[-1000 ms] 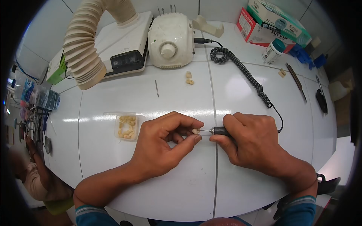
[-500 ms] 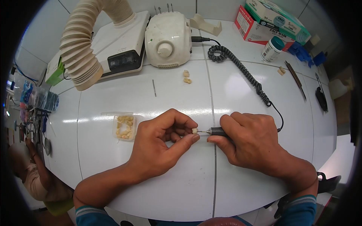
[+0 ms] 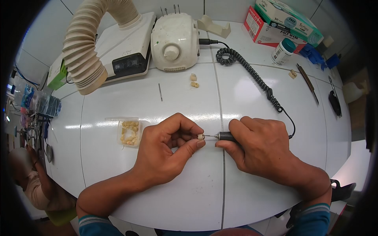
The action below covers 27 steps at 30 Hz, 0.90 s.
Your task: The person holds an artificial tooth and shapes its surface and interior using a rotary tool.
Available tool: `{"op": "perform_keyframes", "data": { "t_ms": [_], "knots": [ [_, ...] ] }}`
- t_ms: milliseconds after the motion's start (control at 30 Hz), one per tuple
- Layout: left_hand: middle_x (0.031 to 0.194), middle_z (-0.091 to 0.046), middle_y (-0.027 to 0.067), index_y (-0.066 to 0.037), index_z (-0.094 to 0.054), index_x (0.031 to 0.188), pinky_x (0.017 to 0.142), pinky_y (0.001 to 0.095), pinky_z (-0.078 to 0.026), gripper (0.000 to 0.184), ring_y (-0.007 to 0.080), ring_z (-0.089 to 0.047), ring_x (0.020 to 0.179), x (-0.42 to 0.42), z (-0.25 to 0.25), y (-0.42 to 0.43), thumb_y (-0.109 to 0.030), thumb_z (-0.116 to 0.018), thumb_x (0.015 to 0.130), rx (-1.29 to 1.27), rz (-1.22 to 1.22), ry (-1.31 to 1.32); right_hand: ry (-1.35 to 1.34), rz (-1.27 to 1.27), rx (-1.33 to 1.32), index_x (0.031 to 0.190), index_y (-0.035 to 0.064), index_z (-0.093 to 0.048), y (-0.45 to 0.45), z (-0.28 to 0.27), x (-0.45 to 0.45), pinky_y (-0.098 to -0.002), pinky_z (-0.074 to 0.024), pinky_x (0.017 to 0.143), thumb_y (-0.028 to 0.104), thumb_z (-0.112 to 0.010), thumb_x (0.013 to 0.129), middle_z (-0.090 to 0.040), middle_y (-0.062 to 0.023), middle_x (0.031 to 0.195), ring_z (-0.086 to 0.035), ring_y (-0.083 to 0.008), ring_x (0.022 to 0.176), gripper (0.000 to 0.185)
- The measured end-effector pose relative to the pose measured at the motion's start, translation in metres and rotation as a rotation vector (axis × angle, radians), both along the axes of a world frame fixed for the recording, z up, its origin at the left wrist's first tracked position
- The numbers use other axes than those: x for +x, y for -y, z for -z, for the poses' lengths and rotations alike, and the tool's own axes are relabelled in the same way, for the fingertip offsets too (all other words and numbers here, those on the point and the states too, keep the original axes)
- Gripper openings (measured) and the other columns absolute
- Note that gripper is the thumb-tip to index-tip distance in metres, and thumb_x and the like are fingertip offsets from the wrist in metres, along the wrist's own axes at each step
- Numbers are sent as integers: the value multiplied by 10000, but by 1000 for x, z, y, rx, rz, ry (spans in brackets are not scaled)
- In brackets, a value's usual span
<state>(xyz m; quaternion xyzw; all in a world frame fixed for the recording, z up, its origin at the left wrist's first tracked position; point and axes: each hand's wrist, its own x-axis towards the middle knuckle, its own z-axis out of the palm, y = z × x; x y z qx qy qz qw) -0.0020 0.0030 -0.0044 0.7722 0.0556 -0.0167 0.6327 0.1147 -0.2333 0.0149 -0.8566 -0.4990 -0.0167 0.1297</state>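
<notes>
Between thumb and forefinger, my left hand [image 3: 169,147] pinches a small cream-coloured dental crown [image 3: 201,137]. My right hand [image 3: 262,143] is wrapped round the black grip of a rotary handpiece [image 3: 226,136]. The handpiece's thin metal bur [image 3: 210,136] points left and meets the crown, or comes very close to it. A coiled black cord [image 3: 256,72] links the handpiece to a white control unit [image 3: 175,43]. Left of my left hand stands a clear plastic box [image 3: 138,144] holding several tooth-like pieces [image 3: 129,133].
Small cream pieces [image 3: 194,84] and a thin metal rod [image 3: 160,92] lie beyond my hands. A ribbed hose [image 3: 82,51] arches over the left back. Mask boxes [image 3: 271,33], a white bottle [image 3: 282,53] and a brown-handled tool [image 3: 307,82] are at right. Another person [image 3: 39,181] is at far left.
My left hand and the crown have shifted slightly left, and the handpiece has moved a little left with them. Both grips stay the same.
</notes>
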Motion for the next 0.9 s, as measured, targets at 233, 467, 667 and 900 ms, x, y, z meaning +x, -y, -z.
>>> {"op": "perform_keyframes", "data": {
  "t_ms": [233,467,667,900],
  "knots": [
    [1113,-757,110,36,-673,1163,931,273,-633,177,130,-768,1046,-1,0,1,39,-796,1036,14,7,-6,-18,-28,-27,874,98,-680,1,-3,2,-391,-497,500,463,-814,1026,-659,-49,692,-706,-232,590,418],
    [1104,-757,99,35,-677,1174,931,269,-629,184,124,-766,1045,0,-2,-1,39,-798,1035,31,14,-33,1,-9,-15,871,97,-674,0,-1,0,-388,-490,493,460,-825,1018,-648,-46,685,-698,-226,586,419],
    [987,-762,75,48,-714,1126,782,241,-595,147,80,-713,898,0,1,3,-8,-807,1028,2,-36,36,-15,-8,35,843,86,-620,0,3,-1,-415,-447,508,415,-838,1012,-567,-51,677,-606,-254,532,429],
    [1042,-755,90,42,-689,1143,838,257,-609,150,99,-733,955,0,0,4,14,-790,1036,-10,-26,13,-16,-15,-27,878,100,-670,1,-2,0,-394,-496,500,462,-816,1025,-652,-48,690,-707,-238,595,417]
  ]
}}
